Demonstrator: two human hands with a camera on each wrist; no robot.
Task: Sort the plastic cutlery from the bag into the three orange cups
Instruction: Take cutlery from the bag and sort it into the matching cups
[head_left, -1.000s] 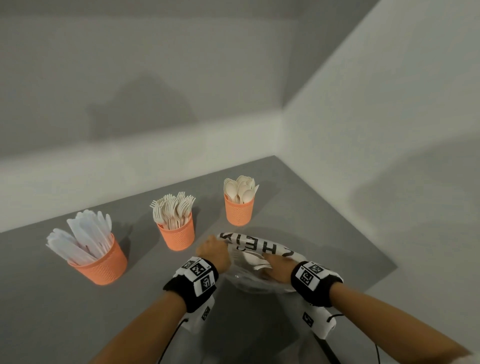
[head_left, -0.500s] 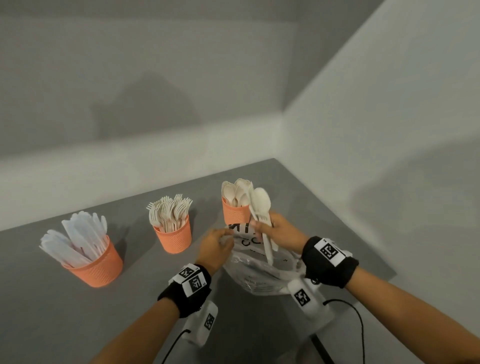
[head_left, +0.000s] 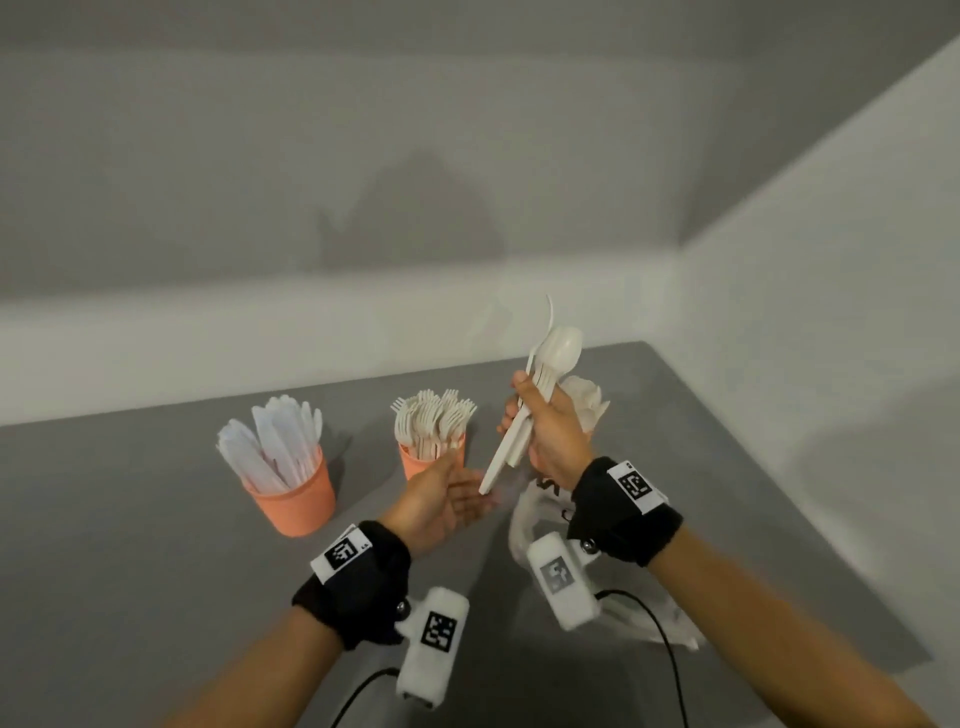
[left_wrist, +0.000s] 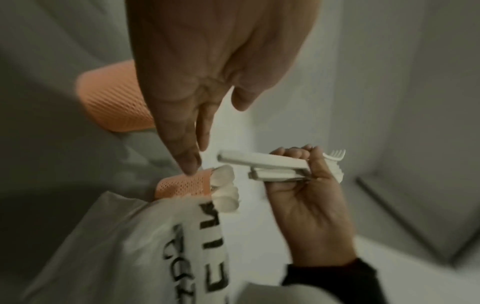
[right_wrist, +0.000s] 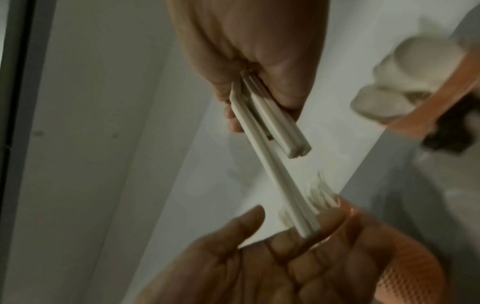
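Grey tabletop (head_left: 130, 571) in a pale corner, and three orange cups stand in a row: the knife cup (head_left: 298, 496) on the left, the fork cup (head_left: 434, 457) in the middle, and the spoon cup (left_wrist: 183, 186) on the right, mostly hidden behind the raised hand in the head view. Right hand (head_left: 553, 431) is up above the bag (head_left: 540, 519), fingers clenched round a bundle of cutlery (head_left: 519, 423); how many pieces, I cannot tell. Its long axis runs steeply, spoon bowl up and away, handle ends down toward the left. Left hand (head_left: 441, 501) is released, palm up, fingers loose just under those handle ends. Half a second ago that left hand pinched the bag's rim and the bundle sat low by the spoon cup; now it's lifted clear.
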